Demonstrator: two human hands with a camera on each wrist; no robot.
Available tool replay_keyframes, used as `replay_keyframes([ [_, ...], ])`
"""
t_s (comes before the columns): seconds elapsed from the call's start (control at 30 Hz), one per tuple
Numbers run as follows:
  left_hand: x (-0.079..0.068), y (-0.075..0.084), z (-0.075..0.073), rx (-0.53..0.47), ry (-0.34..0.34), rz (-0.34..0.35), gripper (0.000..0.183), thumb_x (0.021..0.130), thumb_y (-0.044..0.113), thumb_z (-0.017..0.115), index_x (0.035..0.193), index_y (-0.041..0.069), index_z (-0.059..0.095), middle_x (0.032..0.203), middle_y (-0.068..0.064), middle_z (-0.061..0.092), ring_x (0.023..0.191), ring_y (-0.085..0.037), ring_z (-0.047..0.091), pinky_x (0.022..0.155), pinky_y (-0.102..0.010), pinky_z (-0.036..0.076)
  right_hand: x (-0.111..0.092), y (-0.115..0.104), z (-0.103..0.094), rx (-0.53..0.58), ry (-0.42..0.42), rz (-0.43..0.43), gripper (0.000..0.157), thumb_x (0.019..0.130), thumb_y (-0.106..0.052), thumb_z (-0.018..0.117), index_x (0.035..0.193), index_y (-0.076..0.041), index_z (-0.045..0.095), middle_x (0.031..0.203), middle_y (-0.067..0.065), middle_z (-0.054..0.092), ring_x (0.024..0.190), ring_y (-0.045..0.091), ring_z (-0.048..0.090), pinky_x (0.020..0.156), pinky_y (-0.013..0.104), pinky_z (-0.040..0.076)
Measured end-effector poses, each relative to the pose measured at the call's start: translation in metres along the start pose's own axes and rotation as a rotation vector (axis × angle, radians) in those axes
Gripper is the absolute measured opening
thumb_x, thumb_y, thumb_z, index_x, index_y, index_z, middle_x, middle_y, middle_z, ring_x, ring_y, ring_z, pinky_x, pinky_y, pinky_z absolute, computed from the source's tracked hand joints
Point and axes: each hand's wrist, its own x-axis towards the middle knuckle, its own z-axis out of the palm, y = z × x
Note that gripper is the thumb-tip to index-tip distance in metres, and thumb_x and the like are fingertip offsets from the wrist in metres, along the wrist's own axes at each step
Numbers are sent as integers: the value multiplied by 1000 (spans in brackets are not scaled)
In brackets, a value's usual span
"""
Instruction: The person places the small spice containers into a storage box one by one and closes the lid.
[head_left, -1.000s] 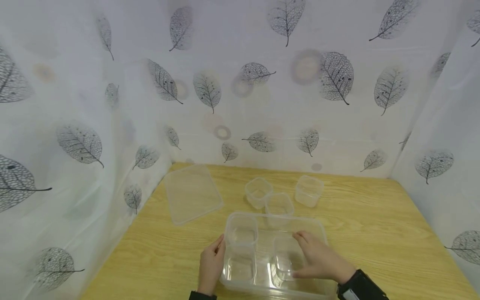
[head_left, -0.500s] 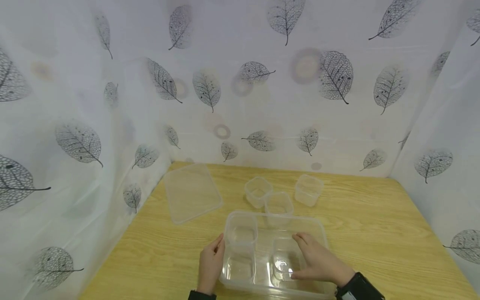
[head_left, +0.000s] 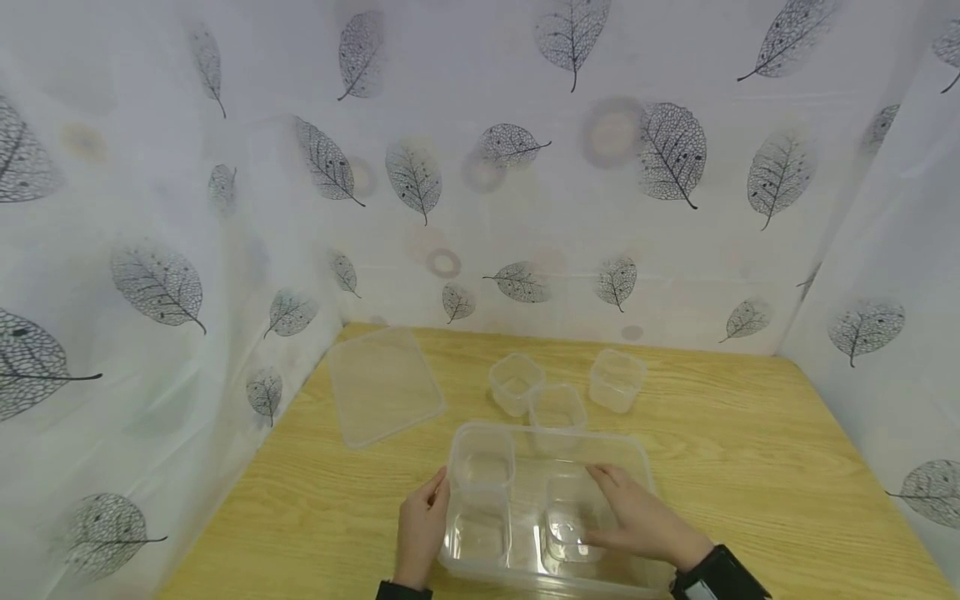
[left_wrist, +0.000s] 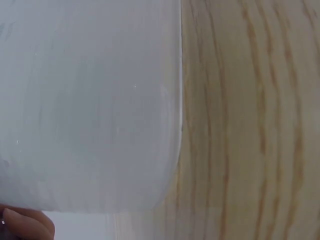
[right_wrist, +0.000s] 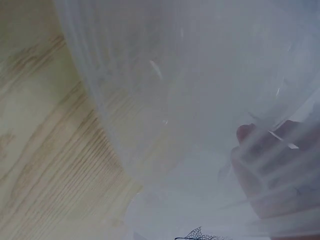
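My left hand point(head_left: 422, 529) grips the left side of a large clear plastic box point(head_left: 525, 582) in the head view. Two small square clear containers stand in its left part, a back container point(head_left: 483, 458) and a front container point(head_left: 480, 533). A third small container point(head_left: 566, 521) is inside the box, right of the middle. My right hand point(head_left: 637, 517) holds it from the right, fingers at its far side and thumb at its near side. The left wrist view shows the cloudy box wall point(left_wrist: 90, 110) close up. In the right wrist view, fingers point(right_wrist: 265, 170) show through clear plastic.
Behind the box on the wooden table point(head_left: 750, 467) stand more small containers: a left one point(head_left: 517, 385), a middle one point(head_left: 558, 408) and a right one point(head_left: 618, 382). A flat translucent lid point(head_left: 386, 387) lies at the back left. Leaf-patterned curtains point(head_left: 480, 208) enclose the table.
The small container in my right hand has shifted slightly left within the box, and its glints have changed. My right thumb has moved a little. My left hand stays at the box's side.
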Motion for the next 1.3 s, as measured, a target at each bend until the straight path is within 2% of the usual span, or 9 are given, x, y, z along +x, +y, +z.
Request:
replay_keyframes([
  [0.17,0,0,0,-6,-6,-8,30,88,15,51,115,3,58,113,-12,58,72,-14,49,57,-25,41,2,1,-3,52,63,50,49,86,-22,57,120,10,44,114,20,50,98,29,53,80,42,44],
  [0.27,0,1,0,-6,-9,-10,30,89,15,51,114,3,58,113,-12,58,70,-14,48,55,-24,41,4,0,-4,35,94,56,34,87,-10,54,115,9,49,106,16,54,91,25,56,75,38,47],
  [0.37,0,1,0,-2,-12,-12,30,89,15,50,115,3,58,111,-12,59,68,-14,48,53,-23,40,5,0,-4,13,122,42,27,85,-2,54,110,9,53,100,14,57,90,25,56,75,37,47],
  [0.67,-1,3,-1,17,-6,-10,30,90,18,50,115,3,57,111,-12,59,67,-13,47,54,-24,40,4,-3,-5,29,112,17,22,83,5,53,104,10,55,97,17,59,89,29,57,73,38,48],
  [0.93,-1,1,-1,5,-4,8,30,89,16,51,115,2,58,111,-11,59,65,-13,46,52,-22,38,2,-5,2,3,151,-50,25,77,6,59,102,8,57,91,11,59,83,24,57,67,33,49],
  [1.07,-1,0,0,-3,-6,-7,30,89,17,50,115,4,58,114,-10,58,69,-13,48,54,-23,40,0,-8,4,23,145,-60,26,78,6,58,103,9,56,92,12,59,83,25,57,67,33,49],
  [1.3,1,-3,1,-19,-8,-3,30,89,18,51,115,5,58,115,-10,57,65,-13,47,51,-22,39,-4,-17,6,80,128,-86,26,78,7,57,104,11,55,93,12,59,81,25,57,66,31,49],
])
